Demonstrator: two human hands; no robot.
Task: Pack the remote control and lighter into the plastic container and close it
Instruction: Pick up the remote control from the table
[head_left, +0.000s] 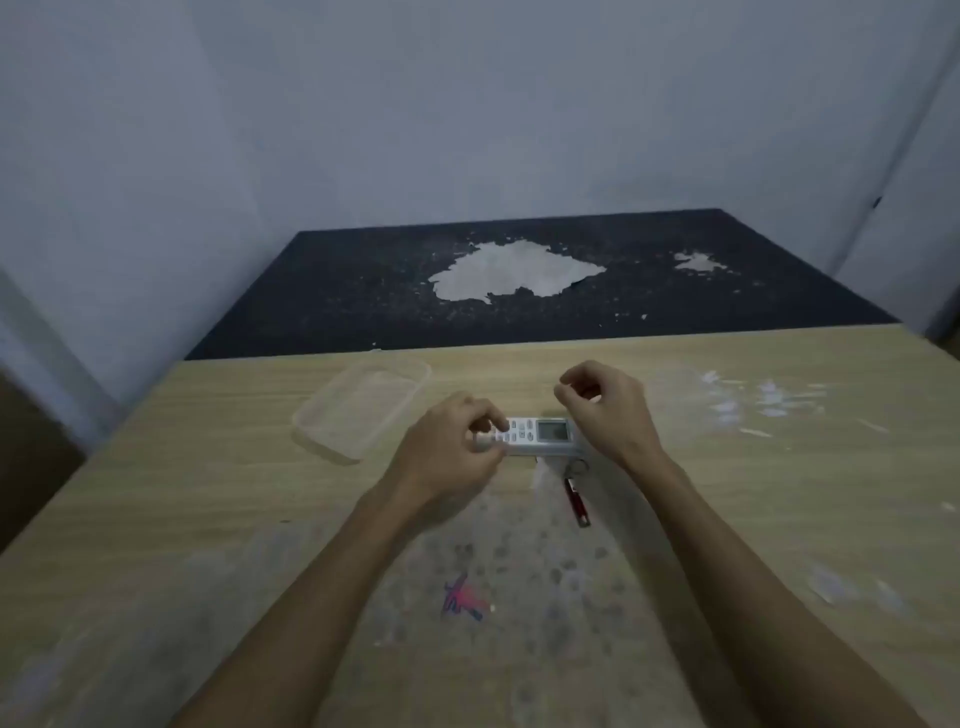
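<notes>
The white remote control (535, 435) lies flat on the wooden table (779, 493), long axis running left to right, its screen end toward the right. The left hand (451, 451) pinches its button end with curled fingers. The right hand (605, 402) hovers over the screen end, fingers loosely curled, seemingly holding nothing. A red lighter (576, 500) lies just nearer, lengthwise toward the camera. The clear plastic container (358, 408) sits open to the left.

A wooden table (779, 519) with a pink mark (464, 599), beside a worn black surface (363, 291)

White remote control (537, 436) flat, red lighter (576, 501) near, clear plastic container (358, 410) left.
</notes>
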